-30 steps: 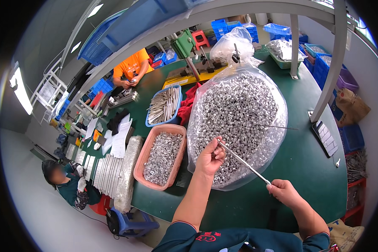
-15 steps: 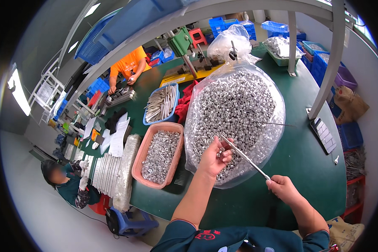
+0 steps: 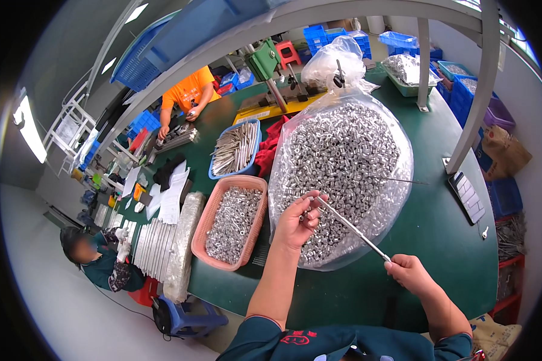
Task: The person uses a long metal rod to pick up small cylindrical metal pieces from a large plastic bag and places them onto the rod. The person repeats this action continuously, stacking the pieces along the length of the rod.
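My right hand [image 3: 408, 272] is closed round the lower end of a thin metal rod [image 3: 360, 233], which slants up and to the left. At the rod's far tip is my left hand [image 3: 296, 221], its fingers curled round a few small metal sleeves [image 3: 306, 214]. Thumb and forefinger come close to the tip; whether they touch it I cannot tell. Beneath both lies a large clear plastic bag [image 3: 401, 157], spread wide and heaped with silvery sleeves [image 3: 343, 144]. A thin dark rod [image 3: 403, 180] sticks out over the heap toward the right.
Left of the bag stand a pink basket [image 3: 200, 243] of small metal parts and a blue basket [image 3: 258, 144] of metal rods. A green press [image 3: 264, 60] rises behind. A shelf post [image 3: 476, 102] meets the table at right. Two people work at left, one in an orange shirt [image 3: 190, 89].
My left hand has shifted a little left, and its fingers have drawn slightly back from the rod's tip. The right hand keeps its hold on the rod. The whole view has moved slightly.
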`<state>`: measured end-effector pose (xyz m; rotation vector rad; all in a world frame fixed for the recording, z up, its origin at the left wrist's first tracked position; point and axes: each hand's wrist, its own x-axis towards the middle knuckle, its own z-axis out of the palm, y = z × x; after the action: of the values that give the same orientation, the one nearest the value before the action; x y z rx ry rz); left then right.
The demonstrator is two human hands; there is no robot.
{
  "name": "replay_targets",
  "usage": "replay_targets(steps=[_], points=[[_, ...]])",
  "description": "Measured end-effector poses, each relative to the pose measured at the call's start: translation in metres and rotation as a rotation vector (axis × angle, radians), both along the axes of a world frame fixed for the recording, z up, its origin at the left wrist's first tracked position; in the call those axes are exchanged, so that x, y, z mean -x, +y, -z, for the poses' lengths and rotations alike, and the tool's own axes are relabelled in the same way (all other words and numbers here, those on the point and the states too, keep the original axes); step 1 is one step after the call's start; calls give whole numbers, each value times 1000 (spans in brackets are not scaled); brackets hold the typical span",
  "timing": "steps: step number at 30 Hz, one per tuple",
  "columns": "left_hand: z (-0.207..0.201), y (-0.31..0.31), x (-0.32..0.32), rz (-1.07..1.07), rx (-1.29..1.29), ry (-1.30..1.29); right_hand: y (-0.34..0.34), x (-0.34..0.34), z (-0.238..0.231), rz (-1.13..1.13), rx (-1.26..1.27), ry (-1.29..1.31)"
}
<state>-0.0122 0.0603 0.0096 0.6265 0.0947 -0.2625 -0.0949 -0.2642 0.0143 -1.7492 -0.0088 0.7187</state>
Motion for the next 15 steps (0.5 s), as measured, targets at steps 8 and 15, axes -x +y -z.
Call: replay_targets(steps=[8, 15], points=[[-2, -1, 2, 45, 46, -52, 0, 1, 4, -35, 0, -13], [0, -8, 5, 52, -180, -93, 2, 2, 6, -23, 20, -59]])
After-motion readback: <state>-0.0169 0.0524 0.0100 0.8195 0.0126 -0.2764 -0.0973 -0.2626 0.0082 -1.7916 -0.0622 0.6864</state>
